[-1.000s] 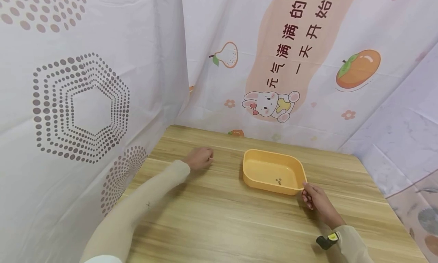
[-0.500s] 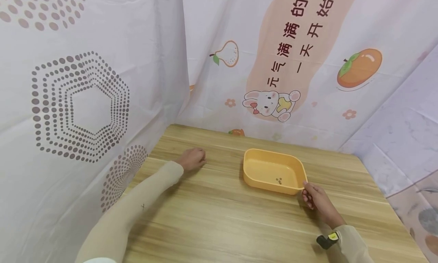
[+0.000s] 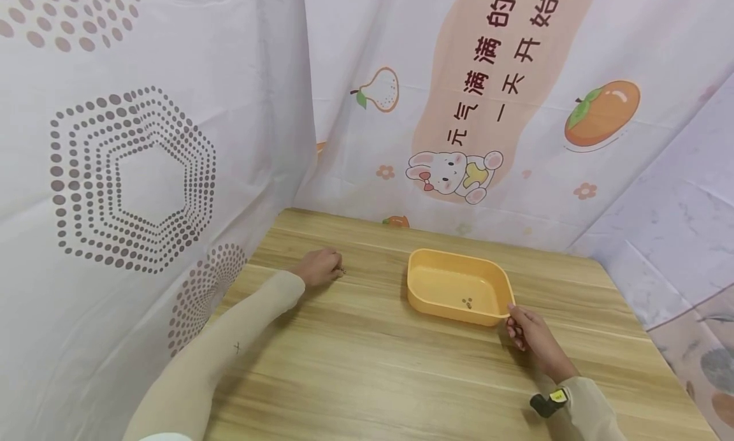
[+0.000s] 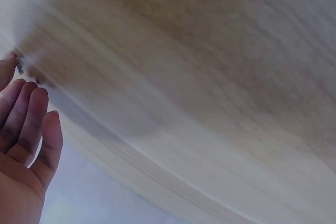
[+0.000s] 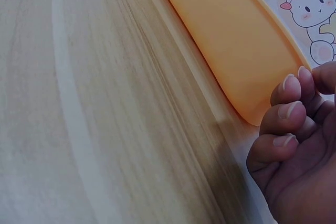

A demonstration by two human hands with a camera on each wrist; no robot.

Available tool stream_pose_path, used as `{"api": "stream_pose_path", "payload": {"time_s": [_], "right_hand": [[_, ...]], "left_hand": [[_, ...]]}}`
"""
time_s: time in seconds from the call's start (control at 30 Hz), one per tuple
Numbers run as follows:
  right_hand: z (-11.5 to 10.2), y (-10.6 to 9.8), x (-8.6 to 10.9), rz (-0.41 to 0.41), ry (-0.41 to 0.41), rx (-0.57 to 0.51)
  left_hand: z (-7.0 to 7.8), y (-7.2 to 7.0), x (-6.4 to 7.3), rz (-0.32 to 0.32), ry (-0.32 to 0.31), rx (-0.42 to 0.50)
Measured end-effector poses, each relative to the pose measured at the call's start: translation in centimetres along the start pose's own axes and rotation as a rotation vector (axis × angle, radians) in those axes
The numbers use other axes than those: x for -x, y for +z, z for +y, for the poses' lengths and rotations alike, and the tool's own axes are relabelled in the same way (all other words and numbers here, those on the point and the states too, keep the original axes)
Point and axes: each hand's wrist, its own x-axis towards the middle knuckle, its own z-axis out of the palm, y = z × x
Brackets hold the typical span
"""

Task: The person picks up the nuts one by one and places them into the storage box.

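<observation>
My left hand (image 3: 318, 267) is low over the left part of the table, its fingers curled. A small dark metal piece (image 4: 20, 68) shows at the tip of the thumb in the left wrist view, pinched towards the fingertips; its exact kind I cannot tell. In the head view a tiny dark speck (image 3: 343, 271) shows by the same fingertips. My right hand (image 3: 534, 339) pinches the near right corner of a shallow yellow-orange plastic tray (image 3: 444, 311) between thumb and forefinger, the other fingers curled below the rim. Several small brownish pieces (image 3: 467, 303) lie together on the tray's floor.
The tray stands on a wood-grain table (image 3: 367, 371). Behind the table hangs a printed white cloth (image 3: 355, 167), and a dotted white cloth (image 3: 269, 141) closes the left side. A black device with a yellow label (image 3: 549, 403) sits at the right wrist.
My left hand has shifted a little to the left and back towards me; a tiny dark piece now shows at its fingertips. The right hand and the tray have stayed put.
</observation>
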Motion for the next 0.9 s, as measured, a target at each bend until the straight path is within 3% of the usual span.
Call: {"api": "stream_pose_path", "payload": {"time_s": [0.6,0.9], "right_hand": [[0.09,0.08,-0.02,0.000,0.002,-0.002],[0.19,0.07,-0.05,-0.001,0.000,-0.003]], "left_hand": [[0.10,0.33,-0.72,-0.043,-0.028,0.004],[0.04,0.37,-0.74,-0.044,0.010,-0.011]]}}
